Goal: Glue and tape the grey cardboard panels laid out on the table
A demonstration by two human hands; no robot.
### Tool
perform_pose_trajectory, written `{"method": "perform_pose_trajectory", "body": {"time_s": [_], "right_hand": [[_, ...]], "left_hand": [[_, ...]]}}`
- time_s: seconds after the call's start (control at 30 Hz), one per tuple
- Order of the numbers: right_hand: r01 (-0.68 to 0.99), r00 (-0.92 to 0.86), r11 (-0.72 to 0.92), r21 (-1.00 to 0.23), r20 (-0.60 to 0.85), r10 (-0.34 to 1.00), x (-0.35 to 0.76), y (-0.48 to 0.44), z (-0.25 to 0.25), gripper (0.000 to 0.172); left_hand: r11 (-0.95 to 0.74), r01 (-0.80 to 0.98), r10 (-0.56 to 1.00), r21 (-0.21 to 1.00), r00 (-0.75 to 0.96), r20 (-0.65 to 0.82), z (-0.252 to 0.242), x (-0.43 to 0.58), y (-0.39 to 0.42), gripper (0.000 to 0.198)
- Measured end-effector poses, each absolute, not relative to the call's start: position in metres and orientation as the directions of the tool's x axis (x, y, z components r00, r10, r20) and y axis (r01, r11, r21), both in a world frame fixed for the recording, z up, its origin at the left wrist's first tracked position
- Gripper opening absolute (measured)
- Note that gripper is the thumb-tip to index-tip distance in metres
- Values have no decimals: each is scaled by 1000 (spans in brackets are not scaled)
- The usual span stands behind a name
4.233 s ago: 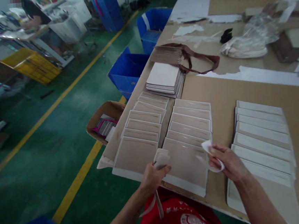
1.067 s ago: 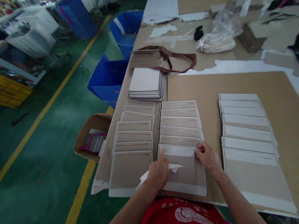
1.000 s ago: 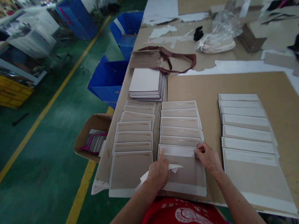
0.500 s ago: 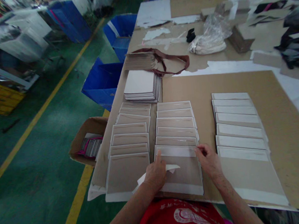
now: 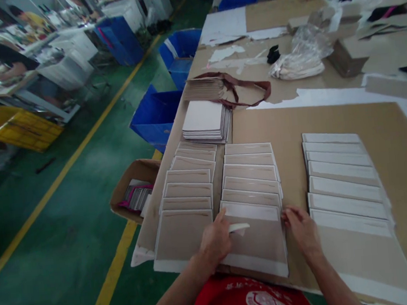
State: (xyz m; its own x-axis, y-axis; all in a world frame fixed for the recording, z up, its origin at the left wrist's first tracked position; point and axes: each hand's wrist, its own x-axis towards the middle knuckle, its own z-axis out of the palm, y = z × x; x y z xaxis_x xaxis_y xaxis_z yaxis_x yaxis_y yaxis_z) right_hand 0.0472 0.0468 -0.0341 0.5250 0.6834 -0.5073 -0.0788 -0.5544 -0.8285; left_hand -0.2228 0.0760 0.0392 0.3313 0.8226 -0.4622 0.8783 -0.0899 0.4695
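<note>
Three rows of overlapping grey cardboard sheets with white borders lie on the brown table point(image 5: 314, 119). My left hand point(image 5: 215, 239) rests on the nearest sheet of the middle row point(image 5: 260, 247), its index finger stretched to the folded white strip point(image 5: 251, 211) at the sheet's top edge, its other fingers closed on a white paper scrap point(image 5: 239, 226). My right hand point(image 5: 301, 227) sits at the sheet's right edge, fingers curled and pinching the border. The left row point(image 5: 185, 192) and the right row point(image 5: 345, 187) lie untouched on either side.
A stack of white boards point(image 5: 206, 121) and a brown stack tied with a maroon strap point(image 5: 233, 86) lie farther back. A plastic bag point(image 5: 300, 54) lies beyond. An open carton point(image 5: 136, 194) and blue bins point(image 5: 157, 116) stand on the green floor to the left.
The crumpled white piece my right hand held earlier is gone from it. Both hands have come down onto the nearest middle sheet, whose top strip now lies folded. My right hand slid to the sheet's right edge.
</note>
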Motion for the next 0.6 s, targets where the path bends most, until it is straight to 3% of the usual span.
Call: {"method": "perform_pose_trajectory", "body": {"time_s": [0.1, 0.17, 0.23, 0.3, 0.37, 0.47, 0.53, 0.6], "right_hand": [[40, 461, -566, -824, -487, 742, 45, 48, -15, 45], [40, 292, -538, -842, -505, 812, 24, 53, 1, 45], [16, 73, -502, -865, -500, 863, -4, 57, 17, 46], [-33, -111, -487, -873, -481, 870, -30, 59, 28, 45], [-153, -234, -535, -831, -495, 836, -49, 56, 34, 44], [-379, -453, -703, -602, -541, 708, -64, 46, 37, 54], [-436, -593, -789, -432, -522, 613, -68, 38, 40, 53], [-440, -652, -823, -360, -502, 568, -71, 31, 43, 45]], "left_hand": [[249, 629, 927, 736, 66, -370, 51, -230, 83, 14], [514, 194, 857, 836, -79, -509, 58, -234, 94, 9], [602, -278, 771, 749, -42, -636, 63, -236, 108, 14], [565, -537, 757, 627, 34, -653, 66, -239, 122, 16], [539, -621, 759, 569, 65, -648, 68, -242, 134, 14], [499, -726, 757, 474, 99, -646, 69, -243, 142, 8], [463, -773, 761, 433, 96, -642, 68, -241, 143, 6], [416, -810, 768, 413, 70, -636, 66, -238, 144, 6]]}}
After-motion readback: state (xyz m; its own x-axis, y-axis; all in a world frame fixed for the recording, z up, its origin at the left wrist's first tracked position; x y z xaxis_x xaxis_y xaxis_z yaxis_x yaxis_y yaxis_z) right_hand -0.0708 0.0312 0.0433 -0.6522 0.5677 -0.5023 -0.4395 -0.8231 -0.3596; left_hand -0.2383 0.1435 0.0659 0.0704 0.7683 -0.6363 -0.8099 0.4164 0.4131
